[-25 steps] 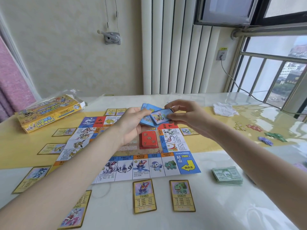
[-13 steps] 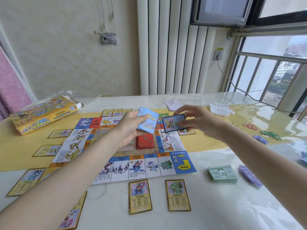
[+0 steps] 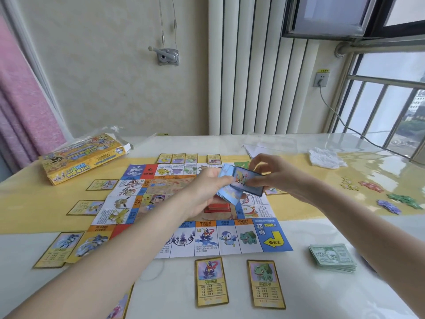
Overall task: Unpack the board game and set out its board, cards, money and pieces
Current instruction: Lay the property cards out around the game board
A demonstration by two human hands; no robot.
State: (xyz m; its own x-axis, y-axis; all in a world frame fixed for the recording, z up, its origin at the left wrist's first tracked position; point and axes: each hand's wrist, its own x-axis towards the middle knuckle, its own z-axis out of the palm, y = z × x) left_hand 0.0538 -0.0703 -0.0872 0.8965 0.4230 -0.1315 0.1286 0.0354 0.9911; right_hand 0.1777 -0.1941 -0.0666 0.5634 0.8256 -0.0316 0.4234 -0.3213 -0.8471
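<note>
The paper game board [image 3: 271, 236] lies flat on the table. Above its middle, my left hand [image 3: 204, 192] grips a fanned stack of blue cards [image 3: 226, 192]. My right hand [image 3: 273, 173] pinches one dark-edged blue card [image 3: 246, 180] against that stack. A red card pile [image 3: 217, 207] sits on the board beneath the hands, mostly hidden. Yellow property cards [image 3: 210, 282] ring the board. Green money [image 3: 332, 257] is stacked at the right. Flat coloured pieces [image 3: 402, 200] lie at the far right.
The yellow game box [image 3: 80, 157] lies open at the back left. A crumpled white tissue [image 3: 324, 157] and a clear plastic sleeve [image 3: 269, 143] sit at the back right. A yellow runner [image 3: 34, 203] crosses the table under the board.
My right hand has brought the single blue card back against the stack in my left hand, after holding it apart to the right. The view has shifted slightly.
</note>
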